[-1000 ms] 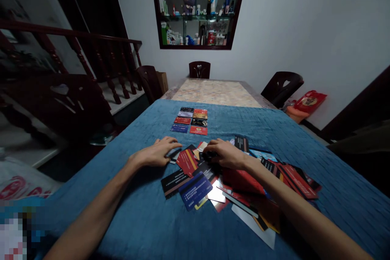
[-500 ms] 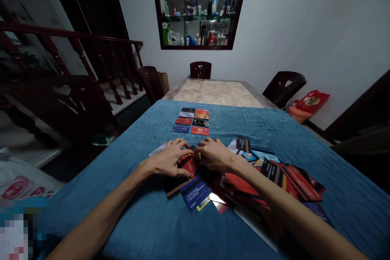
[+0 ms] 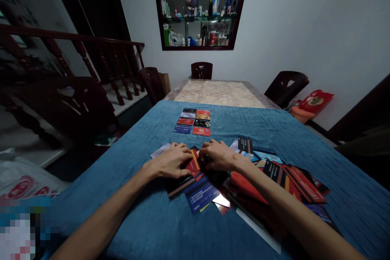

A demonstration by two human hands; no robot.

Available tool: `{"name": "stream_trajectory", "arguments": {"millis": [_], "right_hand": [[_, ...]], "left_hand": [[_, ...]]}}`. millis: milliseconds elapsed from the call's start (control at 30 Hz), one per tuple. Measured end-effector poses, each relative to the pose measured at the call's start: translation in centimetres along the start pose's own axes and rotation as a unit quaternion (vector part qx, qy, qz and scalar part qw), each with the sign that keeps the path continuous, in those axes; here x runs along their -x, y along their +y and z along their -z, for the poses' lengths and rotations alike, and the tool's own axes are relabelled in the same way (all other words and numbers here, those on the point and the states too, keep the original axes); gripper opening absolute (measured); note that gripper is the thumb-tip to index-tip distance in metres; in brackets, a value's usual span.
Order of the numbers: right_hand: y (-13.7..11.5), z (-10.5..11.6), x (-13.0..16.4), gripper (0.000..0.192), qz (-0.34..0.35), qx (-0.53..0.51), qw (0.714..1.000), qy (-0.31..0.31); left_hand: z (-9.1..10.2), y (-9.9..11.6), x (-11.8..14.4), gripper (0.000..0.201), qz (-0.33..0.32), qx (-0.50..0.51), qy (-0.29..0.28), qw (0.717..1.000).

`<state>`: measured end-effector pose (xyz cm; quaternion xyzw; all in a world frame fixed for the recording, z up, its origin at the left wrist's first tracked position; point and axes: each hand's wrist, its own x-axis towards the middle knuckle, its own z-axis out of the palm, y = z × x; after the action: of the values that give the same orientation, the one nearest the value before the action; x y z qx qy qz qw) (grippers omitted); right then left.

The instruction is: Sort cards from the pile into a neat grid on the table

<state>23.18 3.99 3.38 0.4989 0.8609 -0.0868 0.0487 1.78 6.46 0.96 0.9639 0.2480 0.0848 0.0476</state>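
Note:
Plastic cards lie loosely heaped on a blue tablecloth (image 3: pixel 128 215). My left hand (image 3: pixel 170 161) rests over the left part of the heap, thumb and fingers apart around a red card with a yellow stripe (image 3: pixel 192 163). Close by on the right, my right hand (image 3: pixel 217 155) has its fingers curled down among the cards; whatever is in them is hidden. Nearer me are a dark card with a brown stripe (image 3: pixel 179 189) and a blue card with white print (image 3: pixel 201 199). Farther off, several cards form two columns, including a red card (image 3: pixel 201 131) and a blue one (image 3: pixel 182 129).
Beside and under my right forearm, more cards spread out, among them a red card with a dark stripe (image 3: pixel 304 185). Past the cloth is a bare tabletop (image 3: pixel 219 91). Chairs (image 3: pixel 284 87) surround the table, and a white bag (image 3: pixel 27 178) is at the left.
Cards under my hands have shifted, and a yellow-striped red card now shows between them. The blue card has turned slightly. The whole view has moved a little.

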Motion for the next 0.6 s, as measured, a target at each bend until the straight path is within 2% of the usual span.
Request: {"name": "stream_trajectory", "arguments": {"millis": [133,233,467,600], "right_hand": [[0.3,-0.2,-0.3,0.021,0.001,0.003,1.000,0.018],[0.6,-0.8,-0.6,0.024,0.012,0.005,0.999,0.046],[0.5,-2.1,-1.5,0.030,0.029,0.006,0.994,0.101],[0.6,-2.7,-1.9,0.034,0.035,-0.007,0.992,0.121]], "left_hand": [[-0.4,-0.3,0.1,0.022,-0.051,0.007,0.029,0.998],[-0.5,-0.3,0.0,0.022,-0.074,-0.014,0.042,0.996],[-1.3,-0.5,-0.3,0.014,-0.091,-0.151,0.078,0.981],[-1.3,-0.6,-0.2,0.014,-0.096,-0.171,0.115,0.974]]}}
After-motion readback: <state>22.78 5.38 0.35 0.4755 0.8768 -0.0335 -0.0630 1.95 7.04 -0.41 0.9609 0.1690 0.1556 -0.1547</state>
